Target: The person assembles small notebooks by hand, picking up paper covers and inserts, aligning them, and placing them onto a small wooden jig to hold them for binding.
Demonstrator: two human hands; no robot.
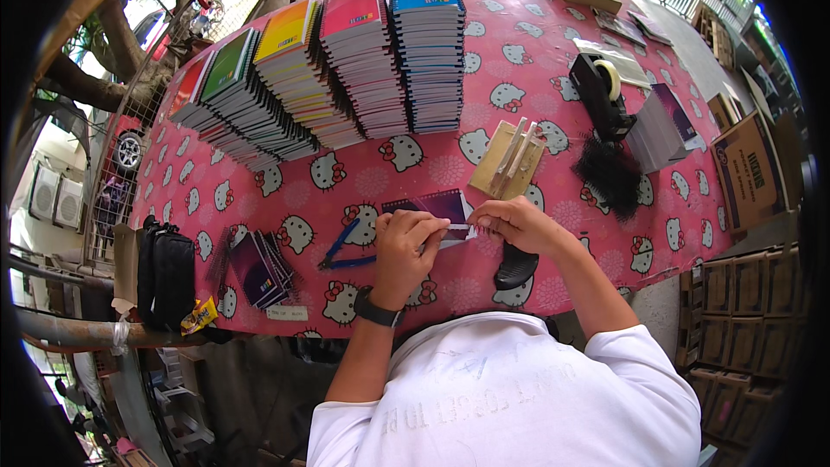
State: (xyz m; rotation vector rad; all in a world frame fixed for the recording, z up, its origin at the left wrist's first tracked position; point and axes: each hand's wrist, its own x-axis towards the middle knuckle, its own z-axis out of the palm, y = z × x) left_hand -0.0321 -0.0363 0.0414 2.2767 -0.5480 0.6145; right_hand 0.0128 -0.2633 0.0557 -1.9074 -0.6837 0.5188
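Note:
A small purple-covered notebook (443, 204) with white page edges lies in front of me, black binding loops along its far edge. My left hand (408, 244), a dark watch on its wrist, is closed on its near part, beside a thin white strip (460, 227). At its right end, my right hand (512, 223) pinches with thumb and fingertips; what they hold is too small to make out. Blue-handled pliers (339, 249) lie left of my left hand. A black rounded object (516, 269) sits under my right wrist, and a wooden jig (506, 164) stands just beyond.
Tall stacks of spiral notebooks (428, 52) rise at the far left. On the right are black wire coils (610, 175), a tape dispenser (603, 97) and purple sheets (670, 125). Small notebooks (262, 270) and a black bag (167, 272) lie left. Cartons (750, 175) stand beyond the table.

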